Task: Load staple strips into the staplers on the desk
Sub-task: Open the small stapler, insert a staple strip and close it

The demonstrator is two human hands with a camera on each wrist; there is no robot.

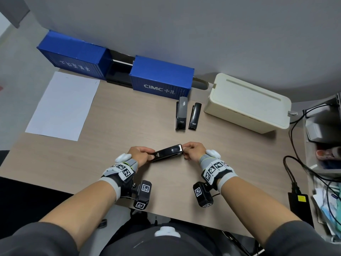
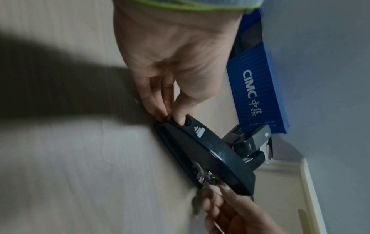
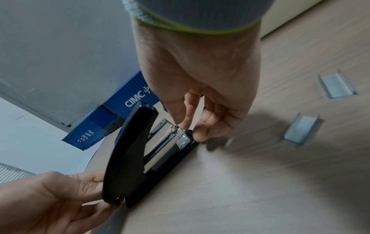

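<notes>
A black stapler lies across the desk near me, held at both ends. My left hand pinches its rear end, fingertips at the hinge. My right hand pinches the front end. In the right wrist view the stapler's lid is tilted up and the metal magazine shows, with my right fingertips at its front tip. Two loose staple strips lie on the desk to the right of that hand. Two more black staplers lie side by side farther back.
Two blue container-shaped boxes stand along the wall. A cream box sits at the back right and a white sheet at the left. Cables and a black adapter lie at the desk's right edge.
</notes>
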